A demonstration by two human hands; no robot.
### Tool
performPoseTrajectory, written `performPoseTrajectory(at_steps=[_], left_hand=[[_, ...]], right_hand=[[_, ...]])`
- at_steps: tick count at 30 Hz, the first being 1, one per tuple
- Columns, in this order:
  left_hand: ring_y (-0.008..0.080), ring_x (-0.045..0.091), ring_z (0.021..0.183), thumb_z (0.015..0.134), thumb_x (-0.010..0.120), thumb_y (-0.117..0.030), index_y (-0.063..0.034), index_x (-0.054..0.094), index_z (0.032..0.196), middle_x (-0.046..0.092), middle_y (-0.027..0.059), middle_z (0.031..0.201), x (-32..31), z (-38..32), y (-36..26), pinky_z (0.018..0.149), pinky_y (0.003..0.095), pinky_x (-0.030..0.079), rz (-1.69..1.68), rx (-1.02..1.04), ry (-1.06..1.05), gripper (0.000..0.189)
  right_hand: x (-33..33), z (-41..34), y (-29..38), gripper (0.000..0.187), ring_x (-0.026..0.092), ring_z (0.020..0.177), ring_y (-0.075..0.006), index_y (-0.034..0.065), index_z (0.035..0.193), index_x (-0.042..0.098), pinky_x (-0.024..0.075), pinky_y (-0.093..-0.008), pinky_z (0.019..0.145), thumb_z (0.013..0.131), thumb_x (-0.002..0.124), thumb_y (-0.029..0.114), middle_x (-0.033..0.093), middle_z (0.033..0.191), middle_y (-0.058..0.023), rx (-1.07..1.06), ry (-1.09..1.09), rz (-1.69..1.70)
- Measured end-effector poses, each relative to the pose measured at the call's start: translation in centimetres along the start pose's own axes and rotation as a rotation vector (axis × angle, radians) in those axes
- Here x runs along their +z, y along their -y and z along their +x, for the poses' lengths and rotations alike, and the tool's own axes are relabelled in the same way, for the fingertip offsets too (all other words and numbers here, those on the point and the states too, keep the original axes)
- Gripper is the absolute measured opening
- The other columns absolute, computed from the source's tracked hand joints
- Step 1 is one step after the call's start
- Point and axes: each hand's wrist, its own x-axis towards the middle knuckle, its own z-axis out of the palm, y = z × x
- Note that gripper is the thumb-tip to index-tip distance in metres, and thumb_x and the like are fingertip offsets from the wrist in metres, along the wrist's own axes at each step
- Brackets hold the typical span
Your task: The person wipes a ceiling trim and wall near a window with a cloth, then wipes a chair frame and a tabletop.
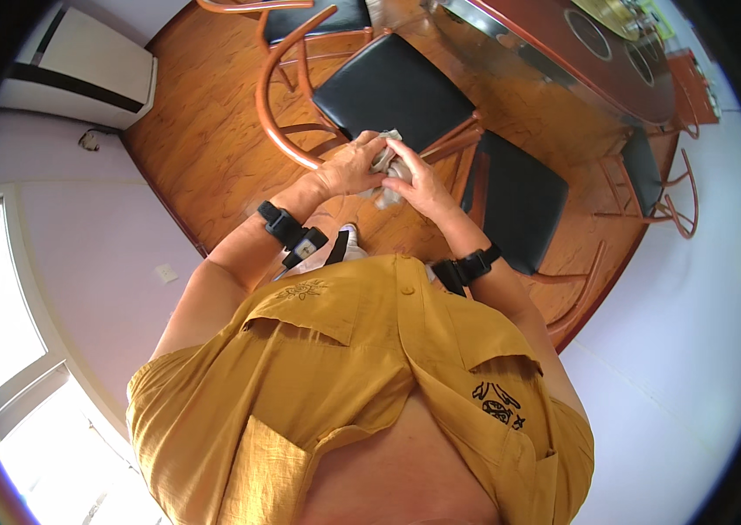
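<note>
Both of my hands are on a crumpled whitish cloth (394,172) in front of my body. My left hand (352,167) grips it from the left side, fingers curled over its top. From the right, my right hand (419,180) holds it between thumb and fingers. Part of the cloth hangs below the fingers. Just beyond the hands is a wooden chair with a black seat (393,92); its curved back rail (265,98) passes to the left of them. Whether the cloth touches the chair cannot be told.
A second black-seated chair (521,197) stands close on the right, another (643,170) farther right. A dark red table (541,33) is at the upper right. A white cabinet (94,65) stands at the upper left by the wall. Wooden floor (199,131) lies between.
</note>
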Motion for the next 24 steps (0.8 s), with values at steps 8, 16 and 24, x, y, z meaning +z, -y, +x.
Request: performPoseTrajectory(at_steps=[8, 16, 24], left_hand=[[0.0139, 0.059, 0.081, 0.081, 0.064, -0.019, -0.0033, 0.053, 0.102, 0.06, 0.006, 0.092, -6.1, -8.1, 10.8, 0.072, 0.0249, 0.049, -1.109, -0.612, -0.416, 0.028], [0.0143, 0.058, 0.071, 0.09, 0.047, -0.014, -0.0015, 0.056, 0.094, 0.063, 0.0062, 0.082, -12.9, -9.4, 16.6, 0.066, 0.0265, 0.047, -0.525, -0.522, -0.956, 0.016], [0.0376, 0.055, 0.095, 0.089, 0.043, -0.035, -0.0065, 0.051, 0.113, 0.058, 0.0243, 0.1, -13.2, -5.9, 23.5, 0.08, 0.0419, 0.044, 0.127, -0.759, -0.48, 0.039]], right_hand=[[3.8, 2.6, -0.5, 0.016, 0.06, 0.076, -0.0204, 0.0032, 0.093, 0.059, 0.0474, -0.0284, 0.067, 0.079, 0.055, -0.003, 0.062, 0.089, -0.0094, 0.102, -0.115, -0.076], [1.9, 1.4, -2.4, 0.014, 0.059, 0.083, -0.0194, 0.0017, 0.092, 0.059, 0.0459, -0.0258, 0.072, 0.081, 0.053, -0.002, 0.061, 0.089, -0.009, 0.177, -0.408, -0.084], [2.5, -1.5, -0.7, 0.006, 0.055, 0.086, -0.025, 0.007, 0.082, 0.06, 0.0438, -0.0362, 0.078, 0.075, 0.059, 0.008, 0.055, 0.102, -0.0067, -0.234, 0.508, -0.477]])
